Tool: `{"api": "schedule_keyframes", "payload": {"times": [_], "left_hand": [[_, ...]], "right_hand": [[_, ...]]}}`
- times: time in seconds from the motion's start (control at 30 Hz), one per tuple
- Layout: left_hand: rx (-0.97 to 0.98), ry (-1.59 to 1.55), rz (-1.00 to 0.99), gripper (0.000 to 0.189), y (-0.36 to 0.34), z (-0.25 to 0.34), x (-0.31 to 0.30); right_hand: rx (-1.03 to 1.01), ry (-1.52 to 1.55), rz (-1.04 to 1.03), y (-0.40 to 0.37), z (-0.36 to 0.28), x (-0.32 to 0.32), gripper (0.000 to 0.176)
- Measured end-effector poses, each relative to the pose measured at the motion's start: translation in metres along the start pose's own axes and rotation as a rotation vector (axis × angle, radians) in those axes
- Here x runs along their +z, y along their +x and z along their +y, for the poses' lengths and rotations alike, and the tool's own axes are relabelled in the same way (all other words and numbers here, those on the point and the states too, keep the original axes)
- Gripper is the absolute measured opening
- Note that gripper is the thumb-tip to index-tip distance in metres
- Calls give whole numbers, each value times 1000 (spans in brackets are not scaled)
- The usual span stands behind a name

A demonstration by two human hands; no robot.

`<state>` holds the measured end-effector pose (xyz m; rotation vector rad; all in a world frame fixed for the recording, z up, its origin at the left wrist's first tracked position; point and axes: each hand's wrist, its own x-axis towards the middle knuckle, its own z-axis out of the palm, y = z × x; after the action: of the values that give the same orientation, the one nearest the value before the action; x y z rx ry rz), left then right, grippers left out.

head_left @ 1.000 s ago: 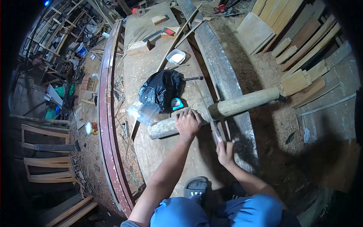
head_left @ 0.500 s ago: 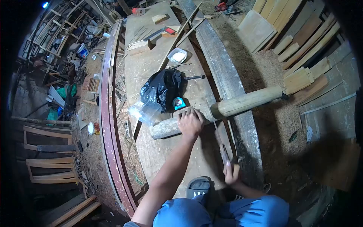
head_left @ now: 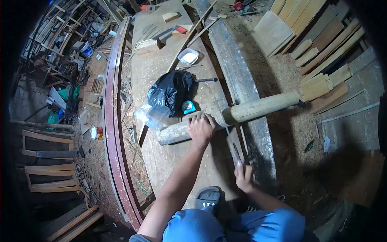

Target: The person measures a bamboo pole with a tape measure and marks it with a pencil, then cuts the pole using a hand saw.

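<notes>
A round wooden post (head_left: 264,106) lies across the plywood-topped bench (head_left: 161,155) and the grey plank at its right. My left hand (head_left: 200,128) grips the post's left part from above, fingers wrapped over it. Low at the right, my right hand (head_left: 244,176) is closed round the handle of a saw (head_left: 234,149). The saw's blade runs up against the post, just right of my left hand, beside a narrower, darker section. A teal tape measure (head_left: 188,107) and a black plastic bag (head_left: 171,90) lie just beyond the post.
Farther up the bench are a white tub (head_left: 188,57), a hammer (head_left: 206,80), a red-and-black square (head_left: 180,29), wood blocks and thin sticks. A long maroon beam (head_left: 112,121) runs along the left. Boards (head_left: 274,32) lean at the right. A sandaled foot (head_left: 209,195) rests on the bench.
My right hand and the saw have moved up slightly toward the post. My left hand keeps its hold on the post. The whole view has shifted a little.
</notes>
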<state>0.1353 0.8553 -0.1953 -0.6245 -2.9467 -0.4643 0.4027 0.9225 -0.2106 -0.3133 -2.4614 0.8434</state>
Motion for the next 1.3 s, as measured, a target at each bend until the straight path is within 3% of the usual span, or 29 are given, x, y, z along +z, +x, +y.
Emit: {"api": "schedule_keyframes", "payload": {"times": [0.07, 0.1, 0.2, 0.27, 0.3, 0.4, 0.47, 0.53, 0.6, 0.63, 0.67, 0.7, 0.73, 0.8, 0.87, 0.93, 0.97, 1.0, 1.1, 1.13, 1.2, 1.27, 1.3], "left_hand": [[6, -5, 16, 35, 3, -3, 4], [8, -5, 19, 35, 3, 0, 1], [6, 0, -27, 36, 0, -4, -3], [-3, 35, -17, 38, 0, -2, 1], [-8, 29, -25, 38, 0, -1, 4], [22, 0, 69, 33, 0, -1, 4], [46, 8, 79, 34, 0, -4, 4], [23, 32, 1, 35, 3, -3, -1], [-16, 9, -63, 36, 4, -2, -3], [-19, 7, -60, 36, 6, -4, 2], [26, 11, 74, 36, 3, -6, 10], [70, 18, 203, 36, -2, -8, 16], [63, 17, 193, 36, -5, -5, 10], [-46, -25, -42, 36, 6, 1, -3], [-26, -27, -18, 36, 4, 2, -2], [-21, -23, -49, 36, 5, -1, -4], [-21, -19, -53, 36, 3, -3, -4], [3, 4, -16, 36, 2, -5, 0], [6, -3, 36, 36, 4, -3, 4], [-4, -26, 49, 36, -1, -1, 2], [12, -10, 54, 37, 1, 1, -2], [-6, -20, -21, 38, 4, -3, 1], [-22, -3, -16, 39, 5, -2, 0]], "right_hand": [[262, 269, 107, 20, 22, 43, 25], [260, 269, 109, 17, 25, 41, 25], [541, 486, -139, 2, 7, 15, 36], [546, 664, 41, -46, -8, 8, 46], [573, 598, 63, -47, -10, 6, 51], [615, 593, 5, 25, -8, 11, 52], [591, 399, -93, 65, -1, 22, 55], [564, 403, -102, 47, 17, 29, 57], [577, 397, -77, -10, 17, 23, 55], [478, 288, -42, -3, -24, -11, 53], [570, 683, -21, -19, -27, -16, 37], [566, 682, -11, -22, -23, -9, 34], [566, 680, 0, -26, -19, 0, 32], [481, 399, -57, -9, 6, 22, 38], [461, 269, -116, 20, 25, 41, 37], [627, 532, -208, 34, 9, 13, 30], [295, 235, 81, 6, 6, 18, 37], [541, 376, -16, -7, -9, 1, 48], [625, 669, 10, -31, -11, -6, 49], [390, 73, 85, -63, 37, 39, 55], [395, 170, 32, -3, 44, 60, 56], [621, 597, -88, 71, 3, 17, 57], [669, 708, -72, 50, 12, 21, 58]]}}
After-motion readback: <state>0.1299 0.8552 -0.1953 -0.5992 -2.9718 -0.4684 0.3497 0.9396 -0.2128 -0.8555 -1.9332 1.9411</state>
